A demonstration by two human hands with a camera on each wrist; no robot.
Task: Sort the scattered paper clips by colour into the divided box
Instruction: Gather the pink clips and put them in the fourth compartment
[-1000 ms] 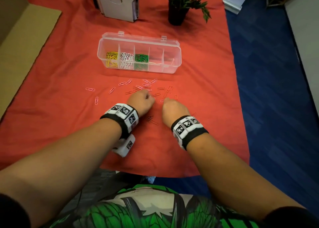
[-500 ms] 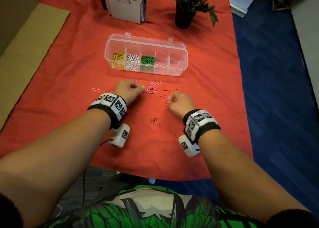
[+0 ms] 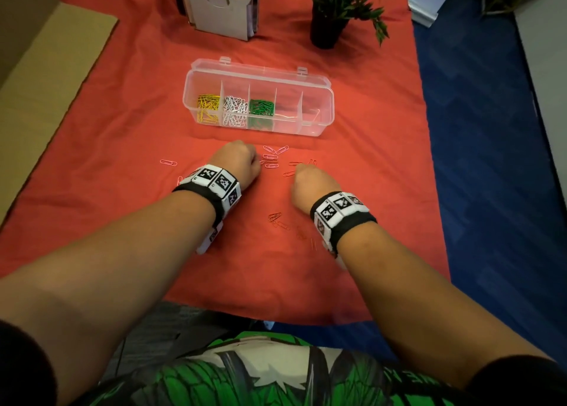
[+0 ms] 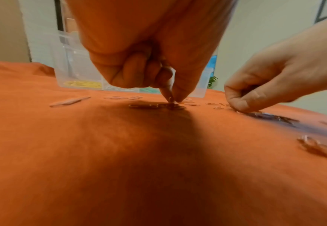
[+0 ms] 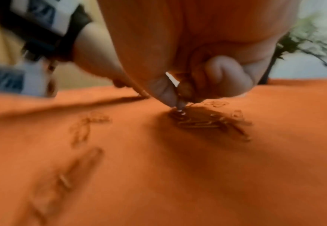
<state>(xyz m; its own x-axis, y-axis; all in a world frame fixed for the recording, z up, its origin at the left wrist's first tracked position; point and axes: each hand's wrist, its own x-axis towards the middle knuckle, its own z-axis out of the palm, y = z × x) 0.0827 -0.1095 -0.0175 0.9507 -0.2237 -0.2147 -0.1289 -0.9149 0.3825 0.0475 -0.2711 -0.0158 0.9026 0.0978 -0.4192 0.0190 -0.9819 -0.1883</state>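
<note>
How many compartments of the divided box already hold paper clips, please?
3: counting from the left of the divided box, the first holds yellow clips, the second white clips, the third green clips. The last two look empty.

From the head view my left hand (image 3: 237, 164) and right hand (image 3: 313, 184) show only their backs; the fingertips are hidden beneath. In the right wrist view the paper clips (image 5: 199, 122) under my fingers are blurred, and I cannot tell whether one is pinched. The divided box (image 4: 65, 61) is mostly hidden behind my left hand in the left wrist view. The paw-print stand (image 3: 219, 6) and potted plant (image 3: 337, 3) are cut off by the top edge.
</note>
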